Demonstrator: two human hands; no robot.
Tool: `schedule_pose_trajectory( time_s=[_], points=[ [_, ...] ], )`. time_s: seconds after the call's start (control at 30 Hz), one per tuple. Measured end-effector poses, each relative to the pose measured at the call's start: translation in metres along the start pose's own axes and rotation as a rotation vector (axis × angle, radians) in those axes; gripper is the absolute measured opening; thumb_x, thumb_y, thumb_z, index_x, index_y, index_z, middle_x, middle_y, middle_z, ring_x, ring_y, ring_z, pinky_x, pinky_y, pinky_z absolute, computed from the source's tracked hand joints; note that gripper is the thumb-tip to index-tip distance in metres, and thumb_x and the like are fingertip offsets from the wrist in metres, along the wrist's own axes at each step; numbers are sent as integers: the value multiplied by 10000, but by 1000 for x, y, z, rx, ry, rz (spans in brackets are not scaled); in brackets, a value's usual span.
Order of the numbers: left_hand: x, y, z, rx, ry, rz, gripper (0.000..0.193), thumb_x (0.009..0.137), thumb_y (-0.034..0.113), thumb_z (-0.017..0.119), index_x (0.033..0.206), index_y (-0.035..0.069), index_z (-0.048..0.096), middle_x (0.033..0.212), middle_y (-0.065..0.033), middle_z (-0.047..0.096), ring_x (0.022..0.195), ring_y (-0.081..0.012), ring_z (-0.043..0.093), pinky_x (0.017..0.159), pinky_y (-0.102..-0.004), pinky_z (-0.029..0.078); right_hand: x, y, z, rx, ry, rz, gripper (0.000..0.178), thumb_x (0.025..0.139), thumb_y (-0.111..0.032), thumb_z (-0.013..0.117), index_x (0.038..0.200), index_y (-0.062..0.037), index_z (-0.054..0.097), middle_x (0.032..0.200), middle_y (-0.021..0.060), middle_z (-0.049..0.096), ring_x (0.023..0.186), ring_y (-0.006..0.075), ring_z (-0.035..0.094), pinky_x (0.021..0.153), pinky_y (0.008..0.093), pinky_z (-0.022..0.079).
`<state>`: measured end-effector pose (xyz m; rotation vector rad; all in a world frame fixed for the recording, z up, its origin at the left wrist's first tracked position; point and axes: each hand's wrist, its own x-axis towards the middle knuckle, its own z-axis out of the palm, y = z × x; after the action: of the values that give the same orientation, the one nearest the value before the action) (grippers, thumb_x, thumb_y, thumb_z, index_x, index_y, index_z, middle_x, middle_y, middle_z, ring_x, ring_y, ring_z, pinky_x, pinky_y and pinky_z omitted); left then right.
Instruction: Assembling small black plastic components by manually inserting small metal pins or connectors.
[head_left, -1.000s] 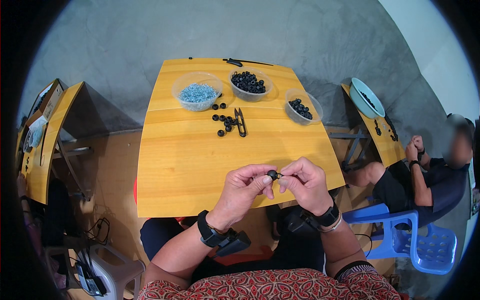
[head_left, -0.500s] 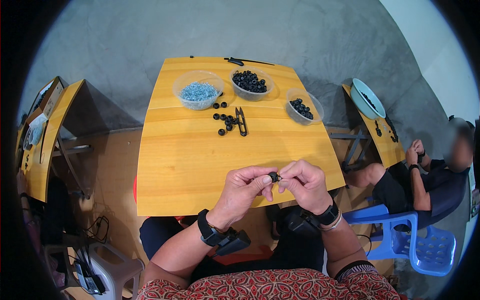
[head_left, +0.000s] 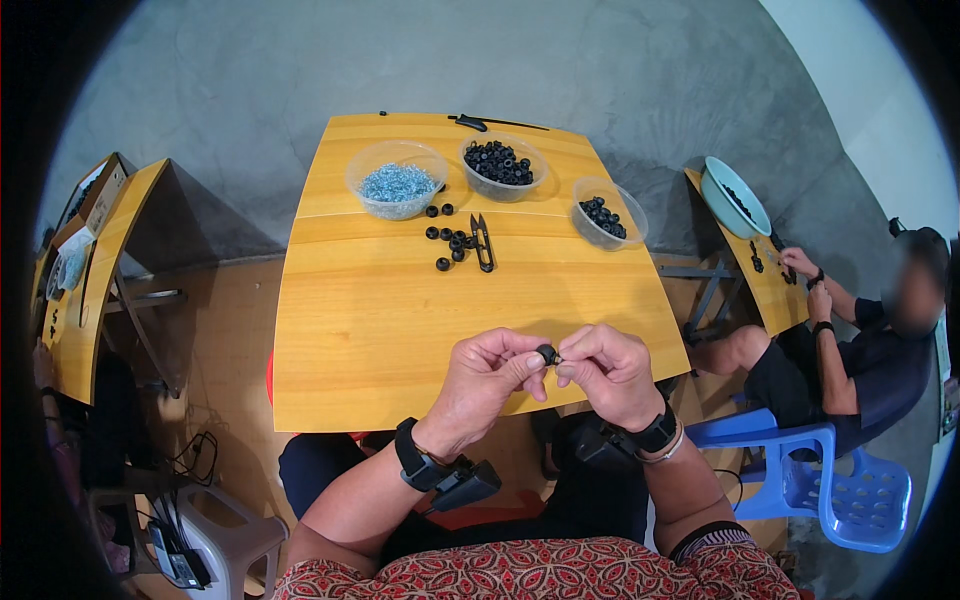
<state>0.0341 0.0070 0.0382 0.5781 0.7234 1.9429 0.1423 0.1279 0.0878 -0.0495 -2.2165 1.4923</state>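
Above the near edge of the table [head_left: 370, 340], my left hand [head_left: 485, 375] pinches a small black round piece [head_left: 547, 354] between thumb and fingertips. My right hand [head_left: 612, 375] meets it from the other side, thumb and forefinger closed on something tiny at the piece's edge, too small to make out. Farther up the table lie several loose black round pieces [head_left: 443, 264], some with a hole. Beside them rest black thread snips [head_left: 483, 243]. A clear bowl [head_left: 362, 200] holds light-blue, see-through bits; two more bowls, the middle bowl [head_left: 525, 190] and the right bowl [head_left: 600, 238], hold black pieces.
A black-handled tool [head_left: 470, 123] lies at the table's far edge. On the right, a co-worker [head_left: 865, 350] sits at another table with a pale-green basin [head_left: 735, 197], near a blue chair [head_left: 800, 480]. To the left stand a box [head_left: 90, 200] and a grey stool [head_left: 225, 540].
My hands stay together and have shifted only slightly around the black piece. On the right, one of the co-worker's hands has reached out over their table.
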Motion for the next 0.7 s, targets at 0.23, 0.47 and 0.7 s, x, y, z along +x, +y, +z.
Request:
schedule_pose_trajectory(
  time_s=[0.23, 0.47, 0.7],
  points=[
    [0, -1, 0, 98, -3, 57, 126, 810, 20, 571, 929, -11, 596, 793, -93, 613, 619, -151, 587, 578, -250, 496, 1, -6, -4, -86, -42, 12, 86, 763, 75, 549, 747, 1, 508, 688, 65, 560, 596, 103, 541, 532, 225, 440],
    [-1, -2, -3, 87, -18, 28, 127, 824, 20, 554, 934, -20, 602, 796, -93, 615, 619, -144, 591, 587, -250, 502, 7, -6, -7, -279, -117, -215, 115, 728, 54, 607, 729, -10, 511, 707, 97, 577, 588, 168, 551, 523, 256, 428],
    [1, 0, -6, 53, -18, -16, 145, 834, 40, 545, 959, -17, 593, 813, -106, 617, 623, -163, 595, 586, -265, 512, 10, -7, -2, -338, -109, -222, 111, 706, 58, 595, 728, -7, 508, 690, 101, 552, 612, 242, 564, 542, 285, 439]
  ],
)
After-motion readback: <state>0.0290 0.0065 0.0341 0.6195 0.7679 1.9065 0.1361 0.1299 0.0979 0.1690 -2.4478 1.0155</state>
